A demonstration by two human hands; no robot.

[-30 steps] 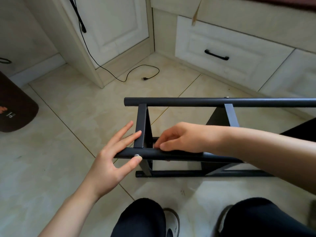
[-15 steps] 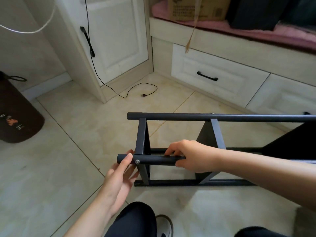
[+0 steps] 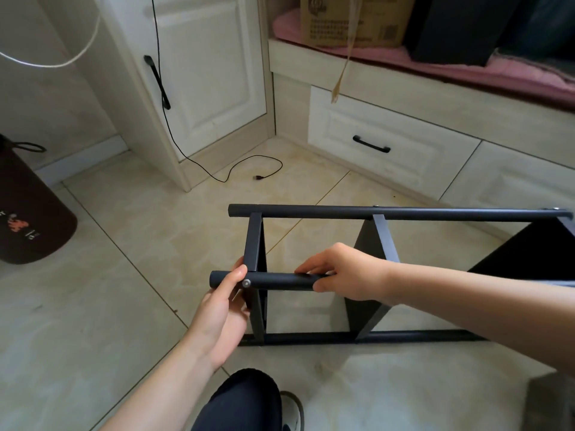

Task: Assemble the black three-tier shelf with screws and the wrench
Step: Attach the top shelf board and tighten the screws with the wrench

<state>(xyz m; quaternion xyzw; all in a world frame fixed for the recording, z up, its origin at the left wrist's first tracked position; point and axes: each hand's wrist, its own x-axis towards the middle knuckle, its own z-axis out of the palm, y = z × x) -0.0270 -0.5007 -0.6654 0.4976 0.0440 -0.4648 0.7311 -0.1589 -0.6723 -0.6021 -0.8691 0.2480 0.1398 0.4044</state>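
The black three-tier shelf (image 3: 401,210) lies on its side on the tiled floor, its tubes running left to right. My right hand (image 3: 345,275) grips the near upper tube (image 3: 280,280) from above, fingers curled round it. My left hand (image 3: 222,309) holds the same tube near its left end, thumb on top beside a silver screw (image 3: 246,284) seated in the tube at the crossbar joint. No wrench is in view.
White cabinets and a drawer (image 3: 382,150) stand behind the shelf. A black cable (image 3: 249,169) trails on the floor. A dark brown bag (image 3: 28,219) sits at the left. My knee and shoe (image 3: 249,402) are at the bottom edge.
My left hand went from flat, spread fingers against the tube to holding its left end with the thumb beside the screw. My right hand curled round the tube. The view tilted up.
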